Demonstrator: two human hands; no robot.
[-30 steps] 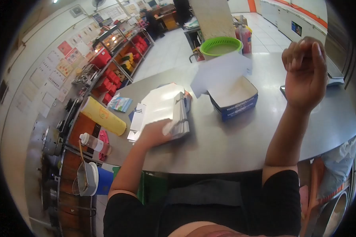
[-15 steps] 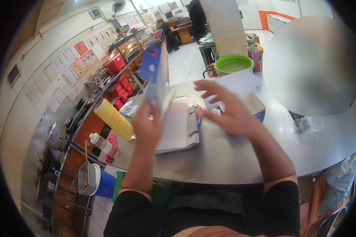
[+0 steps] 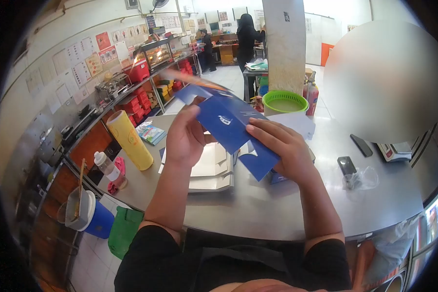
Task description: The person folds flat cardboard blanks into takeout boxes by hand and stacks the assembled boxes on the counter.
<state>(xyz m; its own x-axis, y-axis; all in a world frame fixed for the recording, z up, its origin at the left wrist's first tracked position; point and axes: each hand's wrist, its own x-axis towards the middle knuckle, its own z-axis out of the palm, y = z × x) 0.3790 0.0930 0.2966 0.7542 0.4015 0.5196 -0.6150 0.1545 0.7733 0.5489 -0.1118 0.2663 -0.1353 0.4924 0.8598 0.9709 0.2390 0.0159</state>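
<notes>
A blue cardboard box blank [image 3: 224, 121] with a white logo is held up over the steel table, partly folded, its orange far edge smeared by motion. My left hand [image 3: 186, 138] grips its left side, thumb near the top edge and fingers partly hidden behind the card. On the right side, my right hand [image 3: 284, 146] lies with fingers over the blue panel, pinching it near a flap. Below the blank, a stack of white cardboard blanks [image 3: 211, 176] lies on the table, partly covered by my left hand and the card.
A yellow roll [image 3: 130, 141], a clear bottle [image 3: 111, 170] and a pink cloth [image 3: 118, 176] are to the left. Behind stands a green basket [image 3: 285, 103] beside a pillar [image 3: 286, 48]. A black device [image 3: 346, 165] and plastic bag [image 3: 367, 178] lie right. A person [image 3: 246, 44] stands farther back.
My right hand, apart from the card before, now holds its right side. The blank has swung from edge-on to showing its blue face and opened out. My head view has shifted.
</notes>
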